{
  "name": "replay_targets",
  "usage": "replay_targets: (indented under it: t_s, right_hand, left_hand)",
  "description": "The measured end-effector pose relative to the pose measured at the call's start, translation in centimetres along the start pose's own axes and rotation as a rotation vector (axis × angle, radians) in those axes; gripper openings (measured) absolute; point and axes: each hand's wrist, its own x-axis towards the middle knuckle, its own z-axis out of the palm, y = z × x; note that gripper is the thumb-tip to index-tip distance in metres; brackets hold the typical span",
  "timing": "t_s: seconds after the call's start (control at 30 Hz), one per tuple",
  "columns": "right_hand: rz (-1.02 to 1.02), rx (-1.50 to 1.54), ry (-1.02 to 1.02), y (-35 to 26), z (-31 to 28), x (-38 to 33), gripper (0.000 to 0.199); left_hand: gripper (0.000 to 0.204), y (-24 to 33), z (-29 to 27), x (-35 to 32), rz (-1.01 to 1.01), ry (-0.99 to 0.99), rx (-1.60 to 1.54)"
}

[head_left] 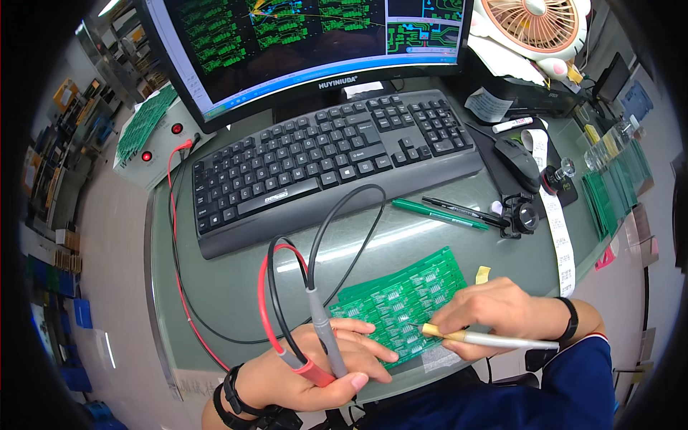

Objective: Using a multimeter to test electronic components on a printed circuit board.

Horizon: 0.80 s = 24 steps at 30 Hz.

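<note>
Plainly, two hands at work over a green circuit panel

At the near side of the desk point(423, 242), from where I stand, the green circuit panel point(403, 309) lies askew in front of the keyboard point(337, 154), its surface patterned with repeated rows of small pads. The left hand point(304, 369) has its thumb closed against a grey probe point(326, 331) and a red probe point(312, 372), both slanting across the hand, while its fingers reach over the panel's left part. I cannot tell where the probe tips end. Cables loop upward from both handles. The right hand point(491, 314) pinches a white pen-like tool point(494, 340) with a yellow front section between thumb and fingers; the tool's thin dark tip points at the middle of the panel, though I cannot tell whether it touches. Just beyond this hand lies a yellow scrap point(482, 275). Farther off, a green pen point(438, 213) and a black pen point(462, 211) lie near the keyboard, left of a black loupe-like piece point(519, 216). Beyond the keyboard stands a monitor point(308, 43), lit with green circuit layouts.
</note>
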Motion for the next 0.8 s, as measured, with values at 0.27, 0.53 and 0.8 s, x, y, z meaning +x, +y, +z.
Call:
replay_targets:
  t_s: [0.27, 0.53, 0.8]
  right_hand:
    - [-0.282, -0.284, 0.151, 1.6, 2.3, -1.2, 0.024]
    - [-0.306, -0.301, 0.16, 1.8, 2.6, -1.1, 0.02]
    - [-0.326, -0.335, 0.158, 1.8, 2.6, -1.0, 0.02]
  left_hand:
    - [0.034, 0.2, -0.2, 0.3, -0.02, -0.02, 0.037]
    - [0.034, 0.2, -0.1, 0.2, -0.028, -0.008, 0.04]
    - [0.035, 0.3, -0.1, 0.2, -0.021, -0.009, 0.041]
